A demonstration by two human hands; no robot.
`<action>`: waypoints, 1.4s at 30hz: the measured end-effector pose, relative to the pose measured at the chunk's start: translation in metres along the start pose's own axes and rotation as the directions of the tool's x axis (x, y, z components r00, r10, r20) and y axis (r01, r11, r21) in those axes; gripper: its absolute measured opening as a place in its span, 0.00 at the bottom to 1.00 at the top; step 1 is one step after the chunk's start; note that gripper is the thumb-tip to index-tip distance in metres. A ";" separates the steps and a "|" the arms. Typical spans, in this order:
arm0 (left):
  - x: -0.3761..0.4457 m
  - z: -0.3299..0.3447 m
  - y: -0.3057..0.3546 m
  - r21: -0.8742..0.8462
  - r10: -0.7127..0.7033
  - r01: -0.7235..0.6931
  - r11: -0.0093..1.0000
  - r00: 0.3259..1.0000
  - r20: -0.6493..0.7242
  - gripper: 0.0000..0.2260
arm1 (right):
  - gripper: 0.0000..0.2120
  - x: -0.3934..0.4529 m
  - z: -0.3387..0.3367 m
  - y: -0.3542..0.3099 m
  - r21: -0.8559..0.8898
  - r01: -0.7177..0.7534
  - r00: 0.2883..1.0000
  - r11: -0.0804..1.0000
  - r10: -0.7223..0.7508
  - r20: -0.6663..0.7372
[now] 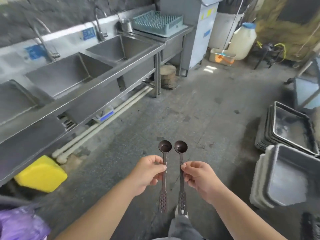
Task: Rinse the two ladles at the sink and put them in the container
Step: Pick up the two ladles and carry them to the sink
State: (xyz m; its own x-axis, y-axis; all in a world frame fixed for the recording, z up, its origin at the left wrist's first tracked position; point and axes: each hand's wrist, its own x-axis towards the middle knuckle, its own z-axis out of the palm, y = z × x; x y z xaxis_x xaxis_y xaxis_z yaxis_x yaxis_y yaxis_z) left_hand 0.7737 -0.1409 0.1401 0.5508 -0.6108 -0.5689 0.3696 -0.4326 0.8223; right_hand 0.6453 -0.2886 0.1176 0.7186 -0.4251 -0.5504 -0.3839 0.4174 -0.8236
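Two dark ladles, left ladle (164,170) and right ladle (181,172), hang side by side over the floor, well short of the steel sink (69,73); left hand (149,172) and right hand (199,177) each pinch a shaft mid-length; they look light, stiff, probably slick once wet, so gripping the perforated handles seems safer; any residue in the bowls is unclear, and which container is meant I cannot tell.

the grey concrete floor (199,104) carries the steel sink bench (97,80) on the left. a yellow tub (40,174) sits under it, a wood stump (168,76) by its far legs. stacked metal trays (292,129) and grey bins (287,177) rest at right.
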 end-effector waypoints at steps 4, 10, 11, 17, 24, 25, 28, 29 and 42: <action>0.050 -0.020 0.040 -0.078 0.002 -0.015 0.997 0.986 -0.164 0.05 | 0.08 0.083 0.006 -0.056 -0.063 -0.002 0.993 0.998 0.009 0.121; 0.104 -0.055 0.092 -0.196 0.001 -0.065 0.978 0.951 -0.310 0.05 | 0.08 0.177 0.033 -0.138 -0.207 0.021 0.963 0.978 0.036 0.266; 0.112 -0.062 0.098 -0.216 -0.001 -0.075 0.973 0.943 -0.333 0.05 | 0.08 0.191 0.040 -0.148 -0.221 0.018 0.957 0.975 0.048 0.287; 0.171 -0.129 0.132 -0.283 -0.009 -0.131 0.950 0.896 -0.444 0.04 | 0.07 0.281 0.103 -0.199 -0.271 0.012 0.906 0.963 0.104 0.410; 0.232 -0.248 0.176 -0.304 -0.019 -0.160 0.939 0.860 -0.510 0.06 | 0.06 0.381 0.206 -0.255 -0.343 0.041 0.859 0.939 0.142 0.491; 0.239 -0.265 0.183 -0.300 -0.016 -0.163 0.940 0.857 -0.515 0.06 | 0.05 0.394 0.222 -0.264 -0.345 0.046 0.851 0.937 0.145 0.506; 0.260 -0.320 0.206 -0.296 -0.016 -0.173 0.939 0.840 -0.542 0.06 | 0.03 0.433 0.272 -0.292 -0.356 0.074 0.829 0.932 0.141 0.541; 0.267 -0.336 0.213 -0.304 -0.022 -0.177 0.936 0.832 -0.554 0.06 | 0.03 0.446 0.287 -0.301 -0.358 0.075 0.822 0.931 0.146 0.551; 0.392 -0.521 0.286 -0.352 -0.132 -0.171 0.920 0.711 -0.690 0.07 | 0.09 0.644 0.462 -0.377 -0.441 0.104 0.704 0.892 0.247 0.666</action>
State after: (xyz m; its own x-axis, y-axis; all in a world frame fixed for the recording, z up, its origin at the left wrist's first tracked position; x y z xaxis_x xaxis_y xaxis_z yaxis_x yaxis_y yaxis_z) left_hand 1.4852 -0.1584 0.1592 0.8595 0.0806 -0.5048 0.5097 -0.0602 0.8583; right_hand 1.5212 -0.3486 0.1366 0.7971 0.3388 -0.4998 -0.5232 -0.0259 -0.8518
